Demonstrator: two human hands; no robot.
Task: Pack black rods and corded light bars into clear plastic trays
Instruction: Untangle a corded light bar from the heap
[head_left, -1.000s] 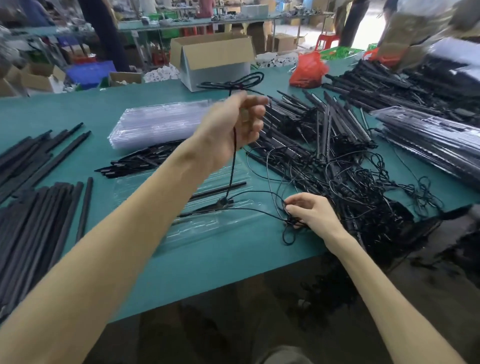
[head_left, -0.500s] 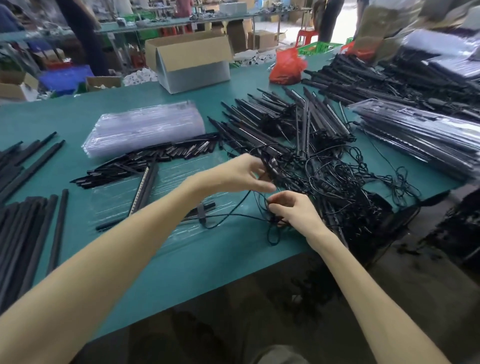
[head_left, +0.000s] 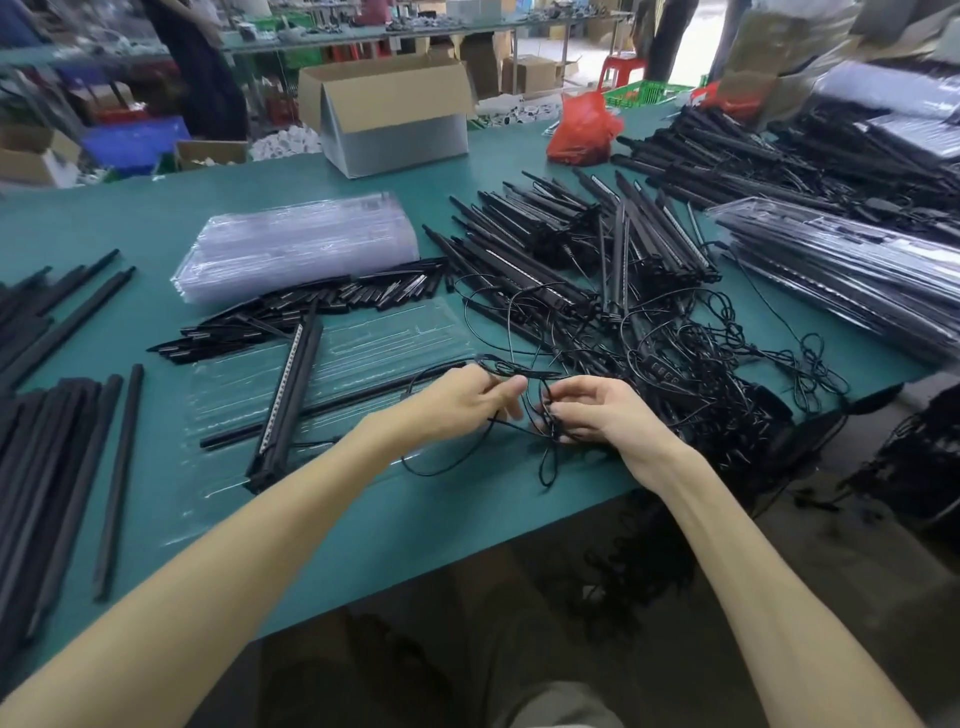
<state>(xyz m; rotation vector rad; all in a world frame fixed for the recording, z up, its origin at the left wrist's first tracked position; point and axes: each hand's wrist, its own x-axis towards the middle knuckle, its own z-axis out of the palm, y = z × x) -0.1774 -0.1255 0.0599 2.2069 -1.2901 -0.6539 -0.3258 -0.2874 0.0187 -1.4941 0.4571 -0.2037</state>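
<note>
while both work near the tabletop's front edge:
left hand (head_left: 457, 402): pinching a loop of the black cord (head_left: 519, 371)
right hand (head_left: 597, 413): fingers curled round the same cord's coils
clear tray (head_left: 363, 353): just left of the hands, holding one light bar (head_left: 288, 400) and a black rod (head_left: 332, 405)

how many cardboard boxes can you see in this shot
5 at least. Large open box on the green table; one off its far left edge; one at far left; two on the floor behind. Blur may hide others.
</note>
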